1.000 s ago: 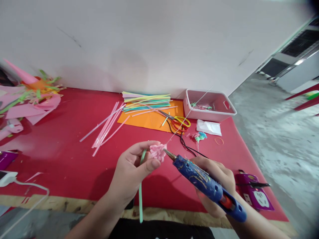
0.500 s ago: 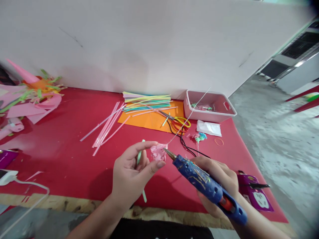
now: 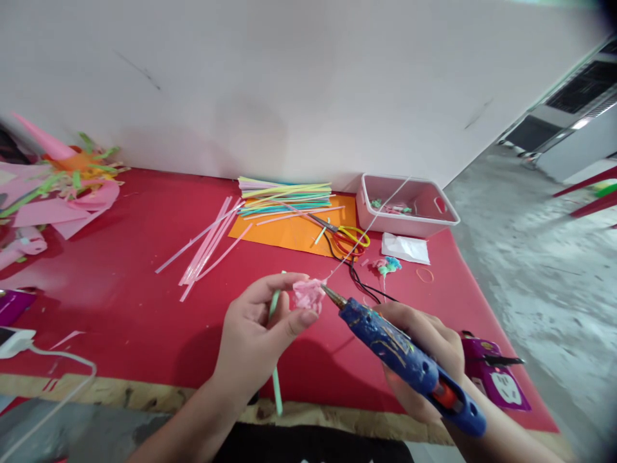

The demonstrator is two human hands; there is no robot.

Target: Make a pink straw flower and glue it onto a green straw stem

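Between the thumb and forefinger of my left hand (image 3: 260, 328) is a small pink crumpled flower (image 3: 308, 296) on a thin pale stem (image 3: 370, 224) that slants up to the right. A light green strip (image 3: 276, 382) also passes through that hand, behind its fingers. My right hand (image 3: 429, 347) is wrapped round a blue hot glue gun (image 3: 395, 347). Its metal nozzle points at the flower's right edge, touching it or very close. Dried glue smears the gun's body.
Pink strips (image 3: 207, 247) and a pile of pastel strips (image 3: 284, 193) lie ahead, partly on orange paper (image 3: 274, 238). Scissors (image 3: 344, 235), a pink bin (image 3: 409, 222), a small blue-and-pink flower (image 3: 387, 265), white paper (image 3: 405, 249) and a purple pouch (image 3: 496, 379) are to the right.
The glue gun nozzle has shifted slightly right along the flower's edge. My left hand has tilted the flower a little, and the green strip's lower end hangs lower.
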